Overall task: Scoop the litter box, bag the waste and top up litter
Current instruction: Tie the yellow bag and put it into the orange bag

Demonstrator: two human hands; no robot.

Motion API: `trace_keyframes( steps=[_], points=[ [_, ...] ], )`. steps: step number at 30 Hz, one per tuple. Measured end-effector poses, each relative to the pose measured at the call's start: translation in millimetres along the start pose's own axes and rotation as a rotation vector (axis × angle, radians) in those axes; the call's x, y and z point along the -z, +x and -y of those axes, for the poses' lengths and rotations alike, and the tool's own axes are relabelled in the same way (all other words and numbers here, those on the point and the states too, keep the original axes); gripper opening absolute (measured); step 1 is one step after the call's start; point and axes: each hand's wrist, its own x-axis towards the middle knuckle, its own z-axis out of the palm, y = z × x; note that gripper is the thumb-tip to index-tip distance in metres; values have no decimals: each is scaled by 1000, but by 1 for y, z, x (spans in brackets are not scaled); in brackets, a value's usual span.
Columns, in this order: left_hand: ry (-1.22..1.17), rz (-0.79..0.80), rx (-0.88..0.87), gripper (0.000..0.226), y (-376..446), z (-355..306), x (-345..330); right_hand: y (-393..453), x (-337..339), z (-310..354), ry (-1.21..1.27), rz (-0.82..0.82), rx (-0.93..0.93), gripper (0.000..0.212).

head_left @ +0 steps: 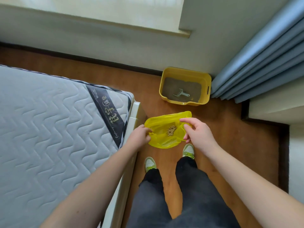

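A yellow plastic bag (pixel 162 135) hangs open in front of me, above the wooden floor. Tan clumps of waste (pixel 171 130) lie inside it. My left hand (pixel 139 136) pinches the bag's left rim. My right hand (pixel 196 133) pinches the right rim between thumb and fingers. Farther ahead, the yellow litter box (pixel 205 79) stands on the floor against the wall, filled with grey-brown litter. A pale grey scoop (pixel 181 93) lies on the litter inside the box.
A bed with a grey quilted mattress (pixel 49 129) and a white frame runs along my left. Blue-grey curtains (pixel 263 63) hang at the right, beside the box. My feet in green-and-white shoes (pixel 188 150) stand on the floor strip below the bag.
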Motion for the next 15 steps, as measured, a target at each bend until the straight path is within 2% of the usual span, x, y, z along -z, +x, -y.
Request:
trace_keyframes(
  steps=[4, 7, 15],
  points=[
    [-219, -98, -143, 23, -41, -19, 28, -33, -5, 22, -8, 74, 62, 23],
    [-363, -155, -206, 24, -65, -33, 46, -50, -12, 32, -16, 87, 68, 23],
    [-429, -247, -313, 39, -114, -59, 83, -66, -28, 42, -256, 76, -66, 43]
  ],
)
